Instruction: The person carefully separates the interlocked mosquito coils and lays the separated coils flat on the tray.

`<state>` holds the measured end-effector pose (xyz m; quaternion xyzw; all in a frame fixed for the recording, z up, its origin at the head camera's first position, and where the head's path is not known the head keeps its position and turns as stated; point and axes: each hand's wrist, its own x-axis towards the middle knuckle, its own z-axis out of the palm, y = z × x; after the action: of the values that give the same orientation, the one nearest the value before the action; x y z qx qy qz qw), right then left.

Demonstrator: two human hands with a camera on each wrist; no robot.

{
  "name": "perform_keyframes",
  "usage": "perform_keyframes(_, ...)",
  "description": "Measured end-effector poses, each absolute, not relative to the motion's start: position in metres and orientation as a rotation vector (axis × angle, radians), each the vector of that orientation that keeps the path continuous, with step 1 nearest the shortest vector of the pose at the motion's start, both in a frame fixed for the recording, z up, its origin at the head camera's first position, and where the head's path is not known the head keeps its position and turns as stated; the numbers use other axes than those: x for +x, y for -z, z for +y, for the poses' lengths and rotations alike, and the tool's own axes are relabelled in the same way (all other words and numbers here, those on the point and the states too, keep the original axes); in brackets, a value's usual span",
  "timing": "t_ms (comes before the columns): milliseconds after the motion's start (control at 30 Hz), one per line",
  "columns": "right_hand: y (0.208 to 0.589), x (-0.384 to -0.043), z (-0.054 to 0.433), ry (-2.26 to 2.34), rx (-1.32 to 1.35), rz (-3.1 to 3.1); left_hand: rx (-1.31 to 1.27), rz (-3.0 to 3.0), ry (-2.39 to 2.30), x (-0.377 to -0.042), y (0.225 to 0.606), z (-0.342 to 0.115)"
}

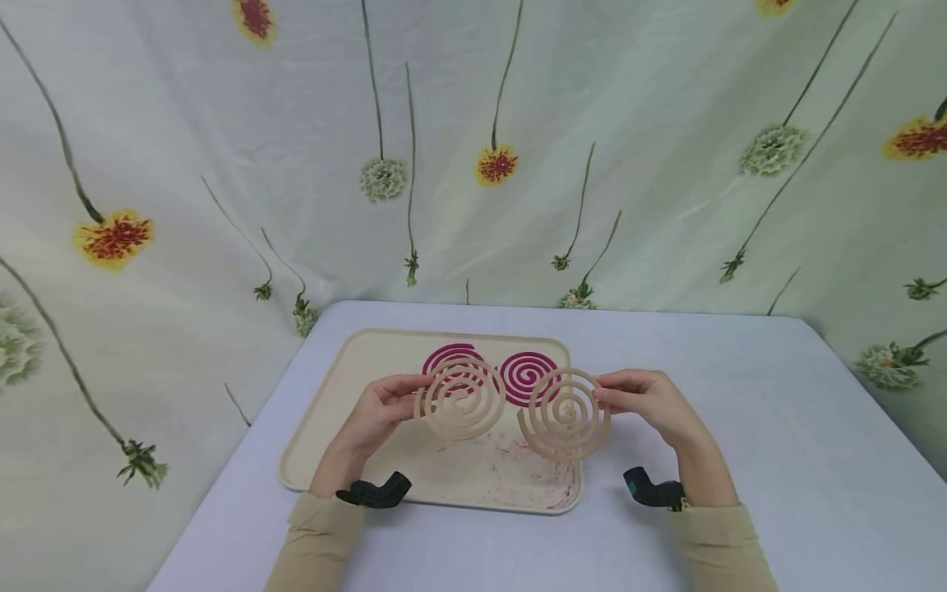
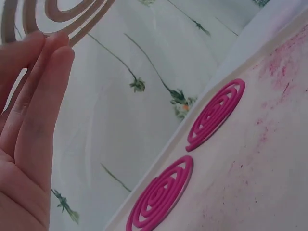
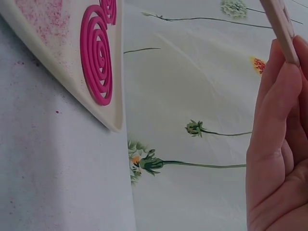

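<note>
My left hand [image 1: 376, 415] pinches a beige mosquito coil [image 1: 462, 400] by its left edge, above the tray [image 1: 333, 419]. My right hand [image 1: 654, 403] pinches a second beige mosquito coil [image 1: 568, 409] at its upper right edge, over the tray's right side. Both coils face the head camera, side by side and apart. Two pink mosquito coils lie on the tray behind them: the left pink coil [image 1: 447, 354] is partly hidden by the held one, while the right pink coil [image 1: 528, 374] shows mostly uncovered. In the right wrist view the held coil [image 3: 283, 31] appears edge-on.
Pink powder stains mark the tray's front right part. A white-covered table [image 1: 740, 436] extends to the right of the tray. Behind hangs a flower-patterned cloth [image 1: 651, 107]. Each wrist wears a black camera mount [image 1: 381, 492].
</note>
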<state>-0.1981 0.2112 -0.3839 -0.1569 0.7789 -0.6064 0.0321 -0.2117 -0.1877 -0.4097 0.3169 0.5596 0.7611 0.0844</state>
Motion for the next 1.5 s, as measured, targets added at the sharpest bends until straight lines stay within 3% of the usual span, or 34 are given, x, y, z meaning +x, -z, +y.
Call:
perform_keyframes(367,0.402,-0.208,0.203,1.839,-0.410,2.321,0.623,2.219,-1.941,-0.218,0.418,-0.203)
perform_keyframes(667,0.417,-0.213,0.194,1.809,-0.346,2.275,0.367,2.252,-1.758,-0.223,0.428,-0.215)
perform_keyframes(1100,0.433,-0.214,0.179,1.711,-0.297,2.308,0.419,2.134,-1.597,-0.222,0.437,-0.222)
perform_keyframes(1500,0.424,-0.209,0.176,1.387,-0.350,2.503,0.314,2.466,-1.399,-0.218,0.425,-0.214)
